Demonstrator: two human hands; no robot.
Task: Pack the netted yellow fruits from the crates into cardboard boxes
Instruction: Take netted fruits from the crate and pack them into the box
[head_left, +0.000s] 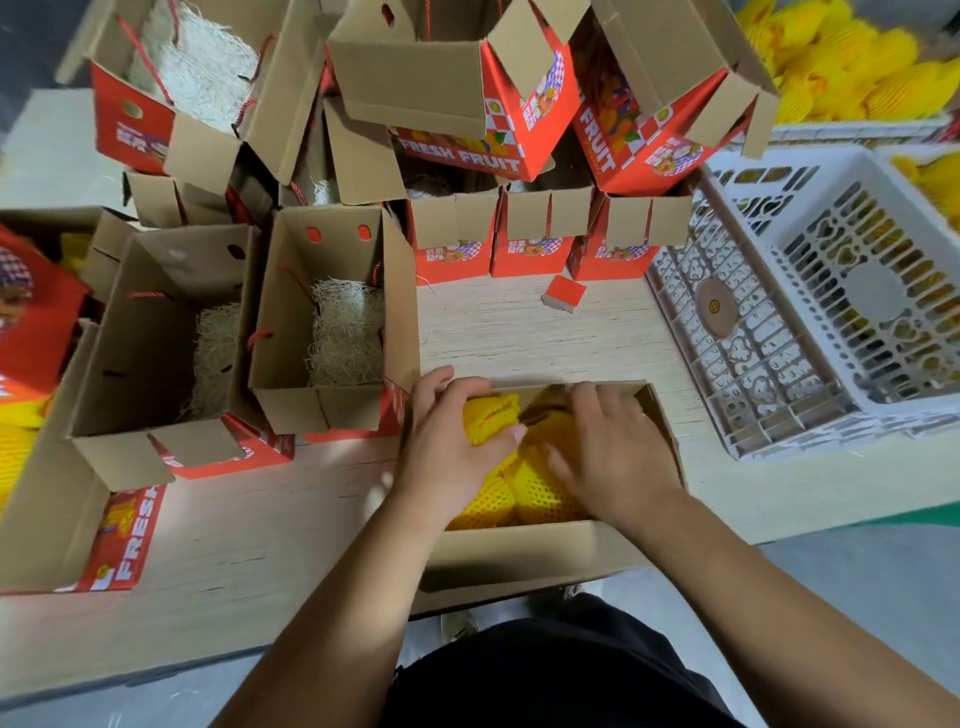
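An open cardboard box stands at the table's near edge, holding several yellow netted fruits. My left hand is curled around one netted fruit at the box's far left corner. Flat on the fruits in the right half of the box lies my right hand, fingers spread, gripping nothing. A white plastic crate sits tilted at the right, empty inside, with yellow fruit showing through its slots.
Open red "FRESH FRUIT" boxes with straw padding stand to the left and are stacked along the back. Loose yellow netted fruits pile at the top right. A small red cardboard scrap lies on the wooden table.
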